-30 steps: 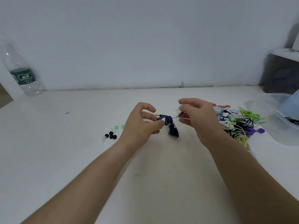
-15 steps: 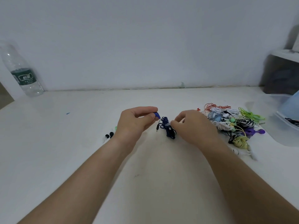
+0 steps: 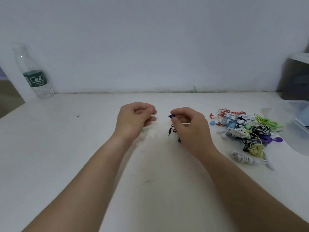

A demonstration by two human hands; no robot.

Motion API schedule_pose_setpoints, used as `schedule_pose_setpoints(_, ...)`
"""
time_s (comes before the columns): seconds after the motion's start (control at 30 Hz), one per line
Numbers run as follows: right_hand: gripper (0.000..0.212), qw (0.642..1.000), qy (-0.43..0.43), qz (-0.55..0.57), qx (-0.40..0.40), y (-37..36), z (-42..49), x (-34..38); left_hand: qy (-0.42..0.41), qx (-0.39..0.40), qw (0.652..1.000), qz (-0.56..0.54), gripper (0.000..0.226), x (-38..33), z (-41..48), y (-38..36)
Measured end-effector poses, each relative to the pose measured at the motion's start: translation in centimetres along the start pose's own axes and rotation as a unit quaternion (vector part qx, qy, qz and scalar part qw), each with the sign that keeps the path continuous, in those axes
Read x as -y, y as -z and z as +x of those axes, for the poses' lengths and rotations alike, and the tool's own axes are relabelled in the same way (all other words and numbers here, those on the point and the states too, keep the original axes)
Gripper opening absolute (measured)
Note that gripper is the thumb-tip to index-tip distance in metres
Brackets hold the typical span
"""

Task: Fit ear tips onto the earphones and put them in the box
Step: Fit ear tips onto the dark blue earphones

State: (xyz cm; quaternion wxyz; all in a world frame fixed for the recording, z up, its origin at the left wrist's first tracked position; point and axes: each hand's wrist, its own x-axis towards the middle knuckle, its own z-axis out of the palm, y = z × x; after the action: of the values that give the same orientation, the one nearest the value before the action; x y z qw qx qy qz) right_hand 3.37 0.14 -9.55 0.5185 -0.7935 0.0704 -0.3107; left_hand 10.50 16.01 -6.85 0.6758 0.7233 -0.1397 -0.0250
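My right hand (image 3: pixel 189 127) pinches a small blue earbud (image 3: pixel 171 116) between thumb and forefinger. Its dark cable and jack plug (image 3: pixel 170 132) hang below, partly hidden behind the hand. My left hand (image 3: pixel 134 120) hovers a short way to the left, fingers curled, with nothing visible in it. A blurred green ear tip (image 3: pixel 143 130) shows just under that hand; the other tips are hidden. The clear plastic box (image 3: pixel 299 104) sits at the far right edge.
A tangled pile of coloured earphones (image 3: pixel 247 129) lies to the right of my right hand, with a white coiled pair (image 3: pixel 244 159) nearer me. A water bottle (image 3: pixel 36 77) stands at the back left by the wall. A dark unit (image 3: pixel 294 77) is at the back right.
The blue earbud passed from my left hand to my right hand, which lifted it off the table. My left hand drew back to the left with nothing seen in it. The view shifted slightly.
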Motion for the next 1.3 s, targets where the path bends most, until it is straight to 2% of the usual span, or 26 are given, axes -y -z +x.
schedule_pose_setpoints(0.07, 0.022, 0.999, 0.003, 0.006, -0.036, 0.2, 0.2, -0.2, -0.07, -0.07, 0.981, 0.167, 0.01, 0.3, 1.1, 1.2)
schedule_pose_setpoints(0.13, 0.025, 0.998, 0.0, 0.022, -0.064, 0.3, 0.4, -0.3, -0.077, -0.074, 0.96, 0.258, 0.013, 0.7, 1.7, 2.1)
schedule_pose_setpoints(0.33, 0.021, 0.996, 0.003, 0.013, -0.09, 0.1, 1.2, -1.0, -0.028, 0.004, 0.939, 0.343, 0.017, 1.7, 2.6, 2.3)
schedule_pose_setpoints(0.43, 0.021, 0.996, 0.005, -0.001, -0.086, 0.0, 1.4, -1.2, -0.024, 0.054, 0.899, 0.434, 0.021, 1.9, 2.9, 1.7)
schedule_pose_setpoints(0.5, 0.02, 0.997, 0.007, 0.0, -0.083, 0.0, 1.3, -1.1, -0.015, 0.065, 0.884, 0.463, 0.021, 2.1, 2.9, 1.3)
schedule_pose_setpoints(0.7, 0.02, 0.997, 0.005, 0.006, -0.079, -0.2, 1.4, -1.1, 0.002, 0.081, 0.885, 0.459, 0.024, 2.0, 2.8, 1.0)
schedule_pose_setpoints(0.83, 0.024, 0.997, 0.014, -0.006, -0.076, -0.2, 1.4, -1.3, -0.014, 0.054, 0.9, 0.433, 0.021, 1.5, 2.5, 0.9)
schedule_pose_setpoints(0.9, 0.025, 0.997, 0.023, -0.014, -0.068, -0.2, 1.4, -1.3, -0.039, 0.035, 0.922, 0.385, 0.017, 0.9, 2.3, 1.1)
schedule_pose_setpoints(0.97, 0.026, 0.997, 0.043, -0.03, -0.053, -0.2, 1.3, -1.1, -0.054, 0.019, 0.96, 0.274, 0.012, 0.3, 1.8, 1.4)
schedule_pose_setpoints(1.07, 0.023, 0.994, 0.09, -0.056, -0.032, -0.4, 0.9, -0.7, -0.007, 0.014, 0.995, 0.098, 0.006, -0.4, 0.7, 1.4)
schedule_pose_setpoints(1.2, 0.021, 0.996, 0.09, -0.024, -0.013, -0.6, 0.5, -0.2, 0.083, 0.058, 0.99, -0.098, 0.013, -0.6, -0.4, 0.4)
schedule_pose_setpoints(1.3, 0.02, 0.998, 0.065, 0.022, -0.016, -0.3, 0.3, 0.1, 0.125, 0.075, 0.974, -0.176, 0.015, -0.6, -0.7, -0.3)
